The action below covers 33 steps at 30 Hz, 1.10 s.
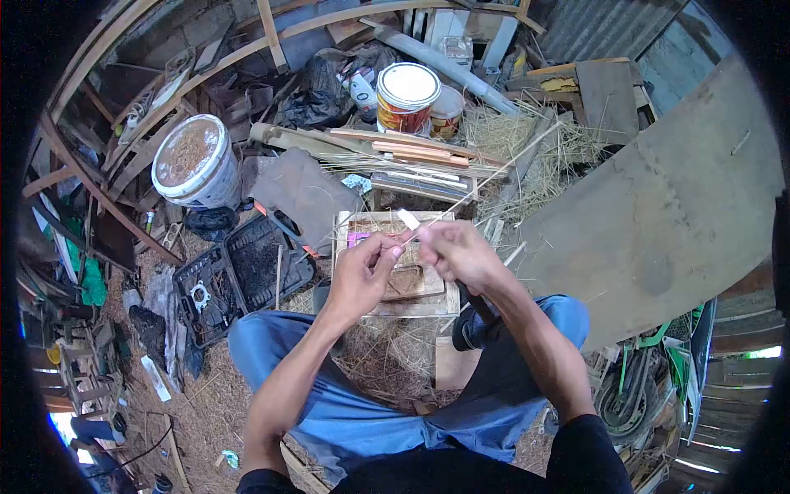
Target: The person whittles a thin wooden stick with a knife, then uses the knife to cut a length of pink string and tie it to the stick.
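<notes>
Left hand and right hand both clench the thin strip — it slants away rightward, past the right hand.

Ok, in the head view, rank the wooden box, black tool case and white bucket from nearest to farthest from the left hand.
1. wooden box, right beneath the left hand holding the thin strip.
2. black tool case, to its left.
3. white bucket, far upper left.
</notes>
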Each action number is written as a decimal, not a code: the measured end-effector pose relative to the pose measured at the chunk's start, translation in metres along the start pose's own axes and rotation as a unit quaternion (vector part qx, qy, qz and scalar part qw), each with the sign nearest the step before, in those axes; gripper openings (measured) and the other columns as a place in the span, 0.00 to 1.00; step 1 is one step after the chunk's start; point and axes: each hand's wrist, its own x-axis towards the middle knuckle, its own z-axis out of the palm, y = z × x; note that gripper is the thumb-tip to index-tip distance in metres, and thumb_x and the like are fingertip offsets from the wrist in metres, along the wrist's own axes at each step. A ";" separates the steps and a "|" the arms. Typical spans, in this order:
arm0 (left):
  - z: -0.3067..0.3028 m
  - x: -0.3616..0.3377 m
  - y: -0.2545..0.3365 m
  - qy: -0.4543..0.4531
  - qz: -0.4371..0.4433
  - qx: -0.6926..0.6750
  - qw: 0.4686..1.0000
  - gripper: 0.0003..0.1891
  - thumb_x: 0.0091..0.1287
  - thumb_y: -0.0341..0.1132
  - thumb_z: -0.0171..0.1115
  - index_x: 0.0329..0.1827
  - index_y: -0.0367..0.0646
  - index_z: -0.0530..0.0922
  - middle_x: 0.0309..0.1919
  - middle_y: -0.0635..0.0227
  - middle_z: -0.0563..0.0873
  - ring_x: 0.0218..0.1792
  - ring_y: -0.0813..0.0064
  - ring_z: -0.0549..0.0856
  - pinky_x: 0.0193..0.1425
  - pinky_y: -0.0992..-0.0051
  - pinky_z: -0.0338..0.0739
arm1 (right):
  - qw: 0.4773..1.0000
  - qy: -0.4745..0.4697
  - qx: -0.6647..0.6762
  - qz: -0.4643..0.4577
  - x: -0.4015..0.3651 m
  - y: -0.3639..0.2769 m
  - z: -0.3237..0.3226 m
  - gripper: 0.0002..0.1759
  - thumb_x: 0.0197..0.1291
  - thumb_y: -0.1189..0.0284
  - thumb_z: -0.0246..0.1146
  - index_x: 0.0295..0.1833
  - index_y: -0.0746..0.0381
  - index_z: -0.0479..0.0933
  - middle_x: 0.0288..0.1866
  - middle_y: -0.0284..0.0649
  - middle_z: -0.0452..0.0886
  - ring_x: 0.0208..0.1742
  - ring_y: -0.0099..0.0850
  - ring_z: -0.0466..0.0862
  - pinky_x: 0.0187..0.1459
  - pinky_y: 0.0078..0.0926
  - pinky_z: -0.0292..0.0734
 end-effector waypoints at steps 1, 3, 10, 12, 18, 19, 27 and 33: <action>-0.003 -0.002 0.001 -0.003 -0.007 0.015 1.000 0.05 0.69 0.29 0.58 0.39 0.37 0.79 0.16 0.76 0.70 0.20 0.88 0.64 0.22 0.80 0.57 | 0.999 0.038 -0.027 -0.008 0.000 -0.002 -0.001 0.16 0.72 0.62 0.52 0.49 0.65 0.76 0.24 0.25 0.69 0.14 0.10 0.57 0.15 0.11 0.48; -0.005 -0.004 0.001 -0.011 -0.011 0.029 0.999 0.05 0.69 0.29 0.58 0.39 0.37 0.79 0.16 0.76 0.70 0.20 0.87 0.64 0.22 0.79 0.57 | 0.998 -0.005 0.070 0.003 0.001 -0.010 -0.022 0.17 0.73 0.63 0.50 0.52 0.67 0.74 0.22 0.23 0.63 0.15 0.10 0.54 0.15 0.12 0.46; -0.018 -0.004 0.004 0.017 0.032 0.103 0.994 0.06 0.68 0.30 0.58 0.37 0.36 0.79 0.18 0.67 0.78 0.19 0.83 0.72 0.24 0.77 0.65 | 0.996 0.044 0.075 0.004 0.005 -0.009 -0.048 0.20 0.74 0.61 0.48 0.54 0.68 0.73 0.22 0.23 0.63 0.16 0.11 0.54 0.15 0.13 0.46; -0.033 -0.005 0.021 -0.010 -0.009 0.174 0.985 0.04 0.67 0.28 0.58 0.39 0.36 0.79 0.22 0.62 0.83 0.23 0.79 0.81 0.28 0.77 0.73 | 0.988 0.079 0.130 -0.010 0.005 -0.018 -0.066 0.19 0.74 0.64 0.46 0.55 0.68 0.72 0.22 0.24 0.63 0.16 0.12 0.54 0.15 0.12 0.47; -0.005 0.010 0.019 0.052 0.105 0.204 0.972 0.04 0.64 0.25 0.60 0.40 0.36 0.77 0.28 0.57 0.82 0.26 0.63 0.83 0.32 0.69 0.75 | 0.997 0.017 0.053 -0.050 0.003 -0.010 -0.009 0.21 0.73 0.60 0.49 0.58 0.65 0.74 0.22 0.24 0.63 0.17 0.12 0.55 0.16 0.12 0.48; -0.002 0.014 0.017 0.061 0.177 0.220 0.957 0.05 0.62 0.24 0.61 0.40 0.36 0.77 0.29 0.55 0.82 0.28 0.58 0.83 0.33 0.67 0.76 | 0.995 -0.012 0.079 -0.059 0.005 -0.008 0.000 0.22 0.72 0.58 0.51 0.57 0.66 0.74 0.22 0.24 0.62 0.17 0.12 0.55 0.17 0.12 0.48; -0.011 0.022 0.008 0.024 0.254 0.273 0.928 0.07 0.59 0.20 0.59 0.40 0.37 0.75 0.30 0.54 0.79 0.33 0.52 0.81 0.36 0.60 0.74 | 0.995 -0.014 0.091 -0.032 0.014 0.000 -0.018 0.25 0.70 0.56 0.55 0.55 0.69 0.73 0.22 0.24 0.64 0.16 0.12 0.54 0.17 0.13 0.47; -0.015 0.019 0.013 0.000 0.233 0.301 0.925 0.05 0.62 0.23 0.60 0.40 0.37 0.77 0.33 0.54 0.81 0.35 0.51 0.82 0.36 0.61 0.76 | 0.995 0.010 0.098 -0.026 0.016 0.000 -0.018 0.20 0.72 0.61 0.53 0.53 0.68 0.76 0.23 0.24 0.67 0.17 0.12 0.56 0.17 0.12 0.49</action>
